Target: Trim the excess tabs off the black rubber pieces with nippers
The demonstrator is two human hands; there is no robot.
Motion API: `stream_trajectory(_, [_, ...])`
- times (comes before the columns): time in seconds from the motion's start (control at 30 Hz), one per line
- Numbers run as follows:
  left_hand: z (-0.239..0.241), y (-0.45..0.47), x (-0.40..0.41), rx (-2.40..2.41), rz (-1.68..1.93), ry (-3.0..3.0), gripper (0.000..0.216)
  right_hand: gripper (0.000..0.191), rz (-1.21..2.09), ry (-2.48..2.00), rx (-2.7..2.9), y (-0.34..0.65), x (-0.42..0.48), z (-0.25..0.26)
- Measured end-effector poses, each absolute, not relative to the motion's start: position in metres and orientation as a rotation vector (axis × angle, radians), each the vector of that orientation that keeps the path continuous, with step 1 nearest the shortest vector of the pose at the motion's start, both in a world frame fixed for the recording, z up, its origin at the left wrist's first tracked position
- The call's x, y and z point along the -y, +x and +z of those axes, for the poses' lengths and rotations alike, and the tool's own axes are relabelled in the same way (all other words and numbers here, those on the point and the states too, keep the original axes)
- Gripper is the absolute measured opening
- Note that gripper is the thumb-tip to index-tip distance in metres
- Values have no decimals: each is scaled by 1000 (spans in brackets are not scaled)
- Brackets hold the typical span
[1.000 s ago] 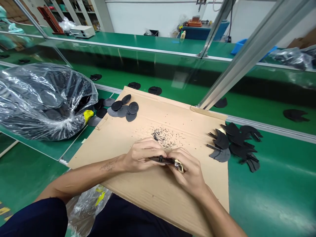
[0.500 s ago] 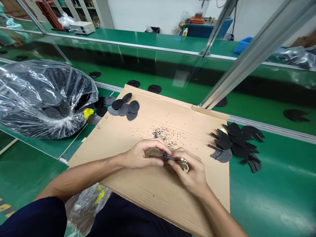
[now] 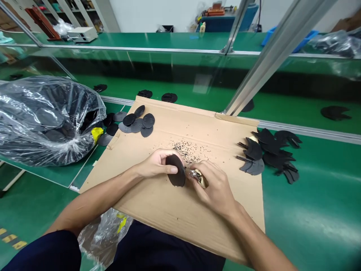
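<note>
My left hand (image 3: pixel 160 164) pinches a flat black oval disc (image 3: pixel 175 175), thumb on its near face and fingers behind it. The disc is tilted, its broad face turned towards me. In my right hand (image 3: pixel 216 184) is a pair of nippers (image 3: pixel 199 177) with pale yellow handles, largely covered by my fingers. Their metal head points at the disc's right edge; whether it touches I cannot tell. Behind my hands, small black scraps (image 3: pixel 187 150) are scattered over a cardboard sheet (image 3: pixel 158 210). Several black discs (image 3: pixel 137 125) lie at the sheet's far left.
Black curved pieces (image 3: pixel 272 152) are heaped at the cardboard's right edge. On the left stands a clear plastic bag (image 3: pixel 53 124) full of black discs. A slanted metal post (image 3: pixel 259 64) rises beyond the cardboard, before a green belt (image 3: pixel 124 81) carrying more black pieces.
The disc, edge-on before, has been turned so its broad face shows. My right hand and the nippers have drawn slightly left and up; the whole view has shifted a little.
</note>
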State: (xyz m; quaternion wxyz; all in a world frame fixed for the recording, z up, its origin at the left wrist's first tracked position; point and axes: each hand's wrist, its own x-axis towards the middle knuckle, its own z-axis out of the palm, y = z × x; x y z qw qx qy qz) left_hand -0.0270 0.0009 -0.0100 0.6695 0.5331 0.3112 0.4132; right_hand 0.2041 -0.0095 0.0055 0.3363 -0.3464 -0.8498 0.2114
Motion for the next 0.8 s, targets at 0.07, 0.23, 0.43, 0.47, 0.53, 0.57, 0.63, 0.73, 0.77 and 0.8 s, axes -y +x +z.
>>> stream_trajectory(0.07, [-10,-27,-1,-688,885,1210,37,12,463,-882,2259,205,9,3])
stream_trajectory(0.23, [-6,-27,-1,-691,791,1230,42,15,349,-840,2344,209,6,1])
stream_trajectory(0.43, [-6,-28,-1,-674,726,1263,42,18,342,-804,2388,210,6,3])
stream_trajectory(0.47, [-6,-28,-1,-673,716,1259,42,20,332,-805,2391,210,6,3])
stream_trajectory(0.53, [-6,-29,-1,-677,691,1240,44,22,305,-808,2398,209,7,5])
stream_trajectory(0.57, [-5,-29,-1,-681,675,1228,45,22,296,-802,2402,209,7,6])
stream_trajectory(0.63, [-4,-29,-1,-690,637,1210,47,24,286,-782,2410,209,7,8])
stream_trajectory(0.73, [-4,-28,0,-700,608,1189,50,29,263,-770,2415,209,8,9])
stream_trajectory(0.77, [-4,-27,1,-700,608,1181,50,30,252,-775,2418,209,9,9])
stream_trajectory(0.8, [-5,-26,1,-699,609,1173,50,31,241,-777,2422,209,9,8])
